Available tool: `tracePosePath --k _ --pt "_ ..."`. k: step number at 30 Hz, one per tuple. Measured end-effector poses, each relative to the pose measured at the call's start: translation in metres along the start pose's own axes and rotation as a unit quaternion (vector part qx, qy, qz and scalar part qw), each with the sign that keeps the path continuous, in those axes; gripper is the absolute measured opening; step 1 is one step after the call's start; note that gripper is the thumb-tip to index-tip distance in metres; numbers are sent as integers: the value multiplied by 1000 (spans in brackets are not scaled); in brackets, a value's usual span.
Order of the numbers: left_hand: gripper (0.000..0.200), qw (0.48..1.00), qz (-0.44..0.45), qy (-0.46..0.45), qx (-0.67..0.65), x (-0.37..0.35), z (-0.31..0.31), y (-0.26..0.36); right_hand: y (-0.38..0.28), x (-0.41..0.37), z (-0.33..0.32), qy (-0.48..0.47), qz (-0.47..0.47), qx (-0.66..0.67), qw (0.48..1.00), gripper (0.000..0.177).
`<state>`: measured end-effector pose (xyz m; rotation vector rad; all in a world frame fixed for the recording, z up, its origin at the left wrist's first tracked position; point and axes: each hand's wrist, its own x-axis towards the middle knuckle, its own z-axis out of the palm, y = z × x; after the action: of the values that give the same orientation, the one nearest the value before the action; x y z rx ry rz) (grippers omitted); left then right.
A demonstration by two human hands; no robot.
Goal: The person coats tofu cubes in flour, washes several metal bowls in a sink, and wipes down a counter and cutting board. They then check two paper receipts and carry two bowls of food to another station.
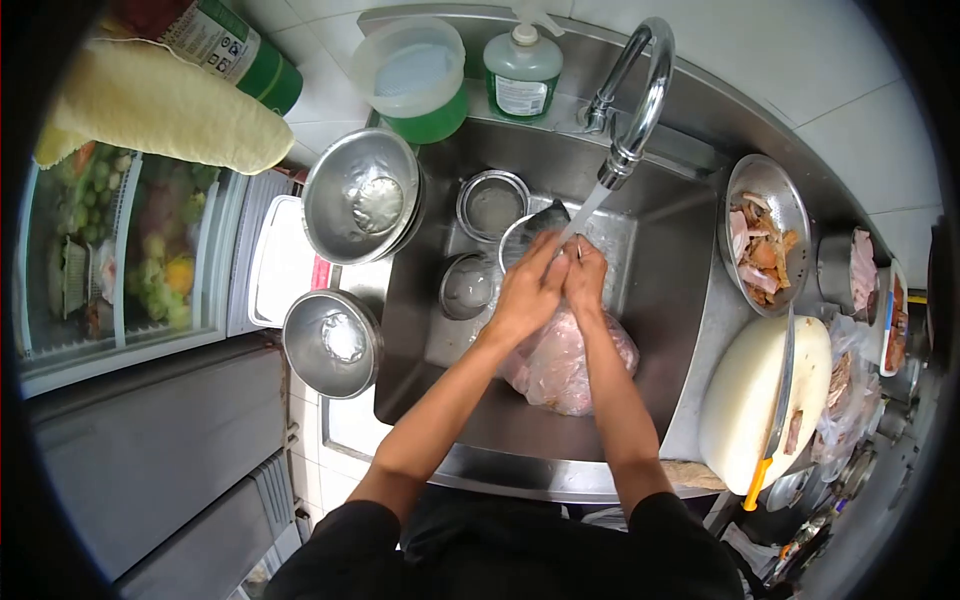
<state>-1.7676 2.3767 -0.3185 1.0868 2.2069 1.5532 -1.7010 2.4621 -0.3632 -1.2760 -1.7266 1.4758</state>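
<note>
Water runs from the chrome faucet (645, 110) onto my two hands over the steel sink (660, 240). My left hand (530, 290) and my right hand (584, 272) are together under the stream, fingers closed; what they hold, if anything, is hidden. Below them in the sink lies a clear plastic bag (568, 368) with pale pink contents, partly behind my wrists. A round white-rimmed container (512, 240) with something dark at its edge sits just behind my left hand. Two small metal bowls (493, 205) (466, 286) stand to the left on the sink floor.
Metal bowls (318, 205) (318, 350) stand left of the sink. Behind it are a green-liquid tub (425, 115) and soap bottle (522, 75). At right are a strainer with scraps (740, 190), a white cutting board (745, 385) and an orange-handled knife (757, 484).
</note>
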Motion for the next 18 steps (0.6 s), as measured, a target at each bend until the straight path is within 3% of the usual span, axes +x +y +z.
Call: tracePosePath --k 1,2,3,4,5,6,8,9,10,11,12,13,14,16,17,18 --pt "28 997 56 6 54 13 10 3 7 -4 1 4 -60 9 998 39" --pt "30 988 111 15 109 28 15 5 -2 -10 -1 0 -64 8 998 39" --pt "30 987 111 22 112 44 15 4 -21 -16 -4 32 -58 7 998 38" --pt "30 998 -38 -54 -10 59 12 2 -39 -22 -7 61 -51 8 997 37" --pt "29 966 -185 -127 -131 67 7 2 -51 -25 -15 36 14 10 999 38" --pt "29 967 -187 -119 -127 65 6 8 -50 -23 -16 27 13 13 999 38" --pt "30 997 15 -69 21 58 17 23 -48 -16 -18 81 -67 26 994 39" --pt "31 995 72 -18 67 57 23 20 -48 -14 -23 59 -35 41 997 39" --pt "31 995 68 -18 70 58 20 15 -49 -15 -27 56 -32 42 997 39" --pt "30 988 -76 -62 -123 65 15 8 -53 -14 -31 35 -13 119 992 39" --pt "31 921 -214 -104 -310 73 11 -1 -65 -14 -34 16 5 195 981 38" --pt "38 800 -355 -136 -464 77 8 -17 -77 -15 -30 43 -8 274 961 34" --pt "38 799 -355 -139 -465 71 12 -14 -87 -18 -26 46 -8 273 961 34" --pt "43 662 -397 -36 -634 47 22 -4 -97 -17 -23 64 -78 246 964 30" --pt "51 659 -416 -3 -627 37 29 -1 -73 -12 -18 50 -61 105 991 25" --pt "51 656 -421 -12 -626 31 29 2 -66 -14 -4 26 -84 67 994 20"
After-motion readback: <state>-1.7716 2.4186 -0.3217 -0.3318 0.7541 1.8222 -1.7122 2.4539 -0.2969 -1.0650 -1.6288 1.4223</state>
